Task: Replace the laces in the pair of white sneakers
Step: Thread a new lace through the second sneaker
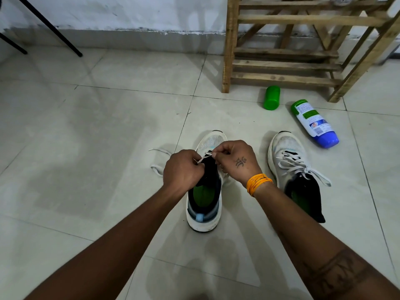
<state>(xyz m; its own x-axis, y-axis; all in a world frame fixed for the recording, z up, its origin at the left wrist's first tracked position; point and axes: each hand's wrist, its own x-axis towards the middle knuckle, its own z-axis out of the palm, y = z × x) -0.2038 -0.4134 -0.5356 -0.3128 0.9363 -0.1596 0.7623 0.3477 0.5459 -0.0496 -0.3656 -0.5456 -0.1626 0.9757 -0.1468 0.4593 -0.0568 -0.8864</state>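
— White sneaker [204, 191] stands mid-floor, heel toward the person. Why both hands at its front?
— The left hand [183, 169] and right hand [236, 162] each pinch the white lace [202, 158] over the lowest eyelets, likely threading it there; its slack trails left.
— And the other sneaker [292, 167]?
— Just right, laced, apparently waiting; a bottle [315, 123] lies beyond, near the wooden rack [281, 50].

Floor [97, 126]: pale glossy tiles, thin dark grout, diffuse reflections.
Wall [129, 11]: whitewashed, scuffed; grey skirting.
Rack [285, 50]: bare wooden slats, against wall, right.
Legs [49, 27]: black, slanted, upper left.
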